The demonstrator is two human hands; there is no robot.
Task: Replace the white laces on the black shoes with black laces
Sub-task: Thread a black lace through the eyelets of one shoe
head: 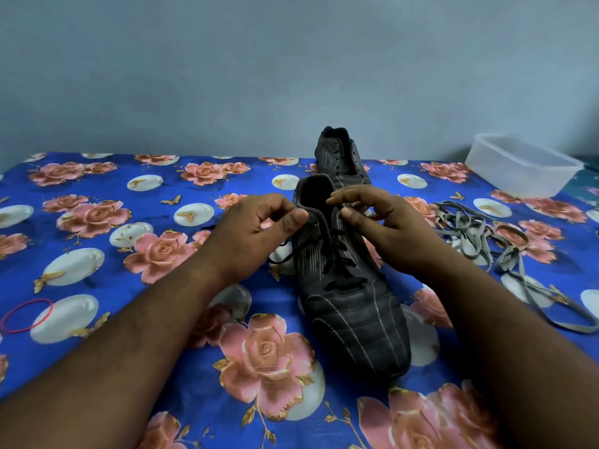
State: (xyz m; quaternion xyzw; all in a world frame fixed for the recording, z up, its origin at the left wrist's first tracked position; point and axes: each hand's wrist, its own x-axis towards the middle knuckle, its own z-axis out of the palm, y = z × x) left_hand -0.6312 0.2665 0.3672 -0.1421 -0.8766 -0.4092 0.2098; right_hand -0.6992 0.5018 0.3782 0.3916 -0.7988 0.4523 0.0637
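Observation:
A black shoe (356, 319) with thin pale stripes lies in the middle of the table, toe toward me, with a black lace (340, 267) threaded across its eyelets. My left hand (256, 228) pinches the lace at the shoe's left collar, and a loose lace end trails below it. My right hand (382, 225) pinches at the shoe's right top eyelets. A second black shoe (340, 157) stands behind with no lace in its eyelets. The removed white laces (479, 234) lie in a tangle to the right.
A blue floral cloth (162, 196) covers the table. A translucent plastic tub (522, 163) stands at the back right. A red rubber band (26, 315) lies near the left edge. A pale wall rises behind the table.

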